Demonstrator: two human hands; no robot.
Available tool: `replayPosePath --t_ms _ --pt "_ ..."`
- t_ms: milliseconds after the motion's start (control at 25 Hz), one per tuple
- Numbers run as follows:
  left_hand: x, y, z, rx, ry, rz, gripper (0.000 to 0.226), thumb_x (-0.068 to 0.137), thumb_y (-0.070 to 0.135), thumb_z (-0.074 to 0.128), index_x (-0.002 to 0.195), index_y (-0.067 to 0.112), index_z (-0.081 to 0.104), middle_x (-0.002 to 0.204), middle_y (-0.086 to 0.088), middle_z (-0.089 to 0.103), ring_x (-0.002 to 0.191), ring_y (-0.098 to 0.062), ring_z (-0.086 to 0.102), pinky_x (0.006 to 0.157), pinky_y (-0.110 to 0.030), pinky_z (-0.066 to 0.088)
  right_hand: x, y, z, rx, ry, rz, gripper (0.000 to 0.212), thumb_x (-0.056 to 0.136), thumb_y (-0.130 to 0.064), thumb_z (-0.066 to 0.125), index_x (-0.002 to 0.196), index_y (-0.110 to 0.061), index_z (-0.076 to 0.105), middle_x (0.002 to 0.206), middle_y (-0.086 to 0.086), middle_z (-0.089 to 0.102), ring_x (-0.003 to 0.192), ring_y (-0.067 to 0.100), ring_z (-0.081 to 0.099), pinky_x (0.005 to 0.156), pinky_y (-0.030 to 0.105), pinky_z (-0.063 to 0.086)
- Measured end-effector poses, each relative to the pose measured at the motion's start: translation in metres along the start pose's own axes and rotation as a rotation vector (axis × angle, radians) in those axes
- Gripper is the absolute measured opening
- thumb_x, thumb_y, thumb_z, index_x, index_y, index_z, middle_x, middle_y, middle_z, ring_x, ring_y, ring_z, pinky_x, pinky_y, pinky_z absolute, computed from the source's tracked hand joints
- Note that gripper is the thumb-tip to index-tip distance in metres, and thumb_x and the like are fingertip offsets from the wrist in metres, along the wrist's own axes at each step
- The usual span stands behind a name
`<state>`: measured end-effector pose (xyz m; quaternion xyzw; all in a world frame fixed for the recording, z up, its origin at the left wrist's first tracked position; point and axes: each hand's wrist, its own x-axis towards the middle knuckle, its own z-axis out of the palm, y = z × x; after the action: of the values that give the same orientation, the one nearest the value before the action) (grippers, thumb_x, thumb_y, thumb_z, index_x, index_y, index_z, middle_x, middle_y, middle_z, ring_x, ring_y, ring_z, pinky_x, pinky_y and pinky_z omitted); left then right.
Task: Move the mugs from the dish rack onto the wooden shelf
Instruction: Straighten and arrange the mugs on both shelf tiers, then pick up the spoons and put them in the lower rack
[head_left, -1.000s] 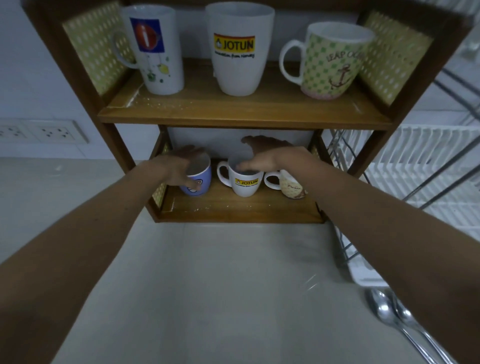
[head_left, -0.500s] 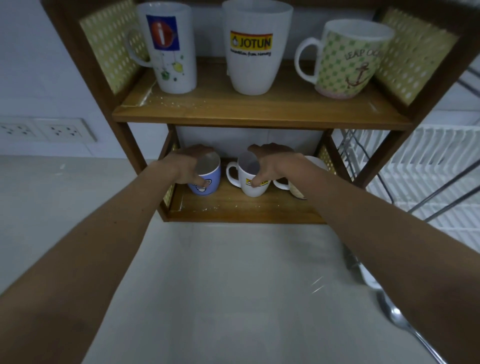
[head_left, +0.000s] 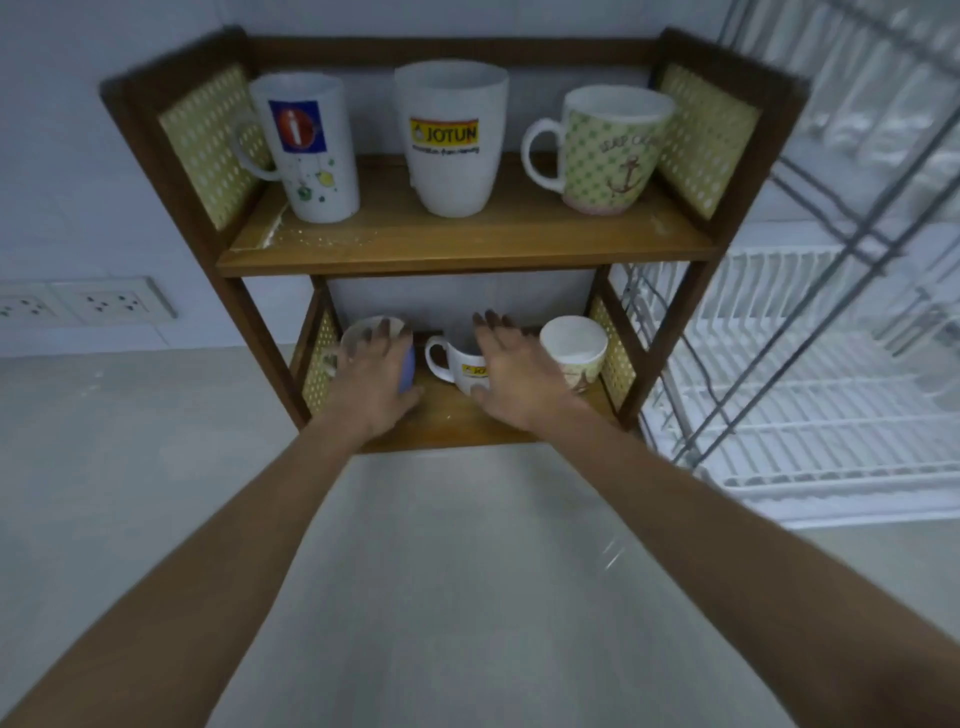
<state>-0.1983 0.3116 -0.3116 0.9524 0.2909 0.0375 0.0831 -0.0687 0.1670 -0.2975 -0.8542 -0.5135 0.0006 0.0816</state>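
On the wooden shelf (head_left: 467, 249)'s lower board, the left hand (head_left: 371, 379) lies spread against a glossy blue mug (head_left: 406, 366); the right hand (head_left: 511, 374), fingers splayed, rests over a white ceramic mug (head_left: 457, 364).

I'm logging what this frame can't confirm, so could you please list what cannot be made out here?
- Blue mug, head view: the left hand covers most of it, so its print and the grip are hidden.
- Small Jotun mug: the right hand hides half its logo.
- Dish rack: blurred and cut by the right edge, so any remaining mugs cannot be told.
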Motion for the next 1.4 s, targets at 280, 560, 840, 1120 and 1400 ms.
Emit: replayPosePath --t_ms 280,560,840,1120,1400 --pt "-0.122 0.098 0.055 -0.421 0.293 0.09 0.045 0.078 0.003 0.066 0.122 0.007 0.061 0.121 -0.012 0.063 0.112 -0.032 0.058 0.098 -0.041 0.044 -0.182 0.015 0.015 0.421 0.148 0.023 0.055 0.087 -0.012 0.055 0.14 -0.01 0.043 0.147 0.008 0.042 0.134 0.021 0.041 0.106 0.032 0.04" --pt "-0.19 0.253 0.093 -0.466 0.153 0.156 0.042 0.079 0.005 0.058 0.12 0.013 0.064 0.114 -0.007 0.066 0.103 -0.029 0.06 0.091 -0.037 0.048 -0.293 0.138 0.004 0.339 0.233 0.194 0.024 0.082 -0.01 0.06 0.105 -0.008 0.067 0.102 0.009 0.067 0.099 0.028 0.06 0.078 0.035 0.049" --pt "-0.227 0.369 0.137 -0.232 -0.006 0.123 0.048 0.09 0.027 0.043 0.138 0.036 0.045 0.121 -0.001 0.054 0.107 -0.024 0.052 0.09 -0.034 0.041 -0.351 0.238 0.011 0.316 0.042 0.319 0.022 0.086 -0.022 0.058 0.106 -0.016 0.064 0.1 -0.001 0.063 0.095 0.02 0.059 0.073 0.031 0.049" --pt "-0.236 0.388 0.15 -0.021 -0.025 0.008 0.039 0.096 0.038 0.037 0.132 0.03 0.051 0.118 -0.006 0.053 0.107 -0.026 0.049 0.087 -0.035 0.037 -0.352 0.239 0.019 0.27 -0.125 0.262 0.031 0.084 -0.045 0.062 0.1 -0.018 0.064 0.101 0.0 0.059 0.096 0.019 0.057 0.073 0.03 0.046" --pt "-0.234 0.381 0.138 -0.03 0.0 -0.241 0.028 0.096 0.019 0.039 0.116 0.009 0.056 0.113 -0.013 0.059 0.102 -0.029 0.056 0.083 -0.036 0.045 -0.344 0.232 0.015 0.289 -0.21 0.266 0.018 0.083 -0.024 0.06 0.094 -0.011 0.065 0.099 0.01 0.061 0.09 0.028 0.06 0.069 0.031 0.049"
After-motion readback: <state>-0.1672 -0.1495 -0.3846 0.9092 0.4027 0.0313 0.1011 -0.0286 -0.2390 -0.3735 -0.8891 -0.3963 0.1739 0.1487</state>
